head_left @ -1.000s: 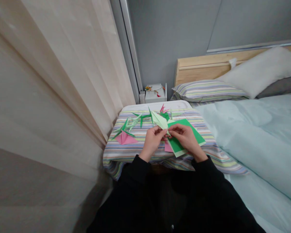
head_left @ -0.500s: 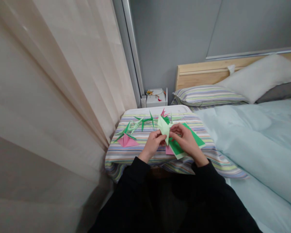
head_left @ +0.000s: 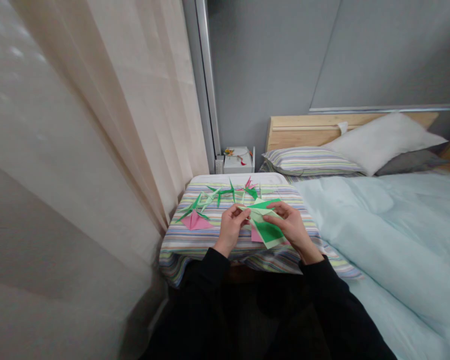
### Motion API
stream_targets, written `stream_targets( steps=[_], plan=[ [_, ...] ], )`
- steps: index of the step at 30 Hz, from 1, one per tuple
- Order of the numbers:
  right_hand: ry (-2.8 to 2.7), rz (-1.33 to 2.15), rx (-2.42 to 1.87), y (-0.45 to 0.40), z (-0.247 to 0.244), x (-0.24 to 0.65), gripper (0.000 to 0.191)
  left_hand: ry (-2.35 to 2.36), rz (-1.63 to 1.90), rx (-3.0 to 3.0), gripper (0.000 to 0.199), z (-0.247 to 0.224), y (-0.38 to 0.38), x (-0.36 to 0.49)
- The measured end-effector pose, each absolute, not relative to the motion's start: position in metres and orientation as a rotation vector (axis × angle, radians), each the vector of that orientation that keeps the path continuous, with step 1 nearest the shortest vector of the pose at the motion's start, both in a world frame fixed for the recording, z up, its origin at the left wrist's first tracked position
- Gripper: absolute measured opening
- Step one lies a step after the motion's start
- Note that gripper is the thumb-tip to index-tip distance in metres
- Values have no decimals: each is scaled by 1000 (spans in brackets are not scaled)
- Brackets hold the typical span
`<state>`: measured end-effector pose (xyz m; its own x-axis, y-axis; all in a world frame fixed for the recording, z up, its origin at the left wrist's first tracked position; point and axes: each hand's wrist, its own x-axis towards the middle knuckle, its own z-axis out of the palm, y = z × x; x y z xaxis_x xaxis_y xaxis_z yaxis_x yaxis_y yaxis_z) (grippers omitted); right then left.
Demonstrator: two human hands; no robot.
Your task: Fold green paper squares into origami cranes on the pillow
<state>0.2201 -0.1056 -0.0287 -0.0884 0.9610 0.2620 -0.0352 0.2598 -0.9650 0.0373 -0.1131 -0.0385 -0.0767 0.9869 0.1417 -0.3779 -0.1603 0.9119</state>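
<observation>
Between both hands is a partly folded pale green origami paper [head_left: 260,212], held above the table. My left hand [head_left: 231,224] pinches its left end between thumb and fingers. On the opposite side, my right hand [head_left: 288,223] grips it with the fingertips closed. Underneath lies a green sheet of paper [head_left: 269,232] with a pale edge, and part of a pink sheet [head_left: 255,235] shows beside it. To the left rest a pink folded paper [head_left: 195,220] and a dark green paper crane [head_left: 225,190]. A pink crane [head_left: 248,184] stands farther back.
A striped cloth [head_left: 183,245] covers the small table, whose white rim [head_left: 240,178] shows at the back. A curtain [head_left: 135,125] hangs close on the left. The bed with a pale blue quilt [head_left: 378,225] is on the right. A white nightstand [head_left: 238,162] stands behind.
The pale green paper has turned from nearly upright to lying more sideways between my fingers. The camera view has shifted slightly.
</observation>
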Motion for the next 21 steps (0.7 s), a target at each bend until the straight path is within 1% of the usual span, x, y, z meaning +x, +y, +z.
stream_targets(
  steps=[2, 6, 10, 15, 21],
  plan=[
    [-1444, 1075, -952, -109, -29, 223, 35, 861, 1549, 977, 39, -39, -110, 37],
    [-1550, 1054, -963, -112, -24, 223, 30, 885, 1528, 1008, 38, -37, -110, 37],
    [-1583, 970, -991, -111, -24, 219, 33, 883, 1531, 925, 35, -35, -111, 37],
    [-1589, 968, -1012, -111, -29, 216, 37, 888, 1561, 806, 35, -34, -110, 38],
    [-1641, 998, -999, -117, -28, 211, 33, 833, 1582, 716, 33, -35, -106, 37]
  ],
)
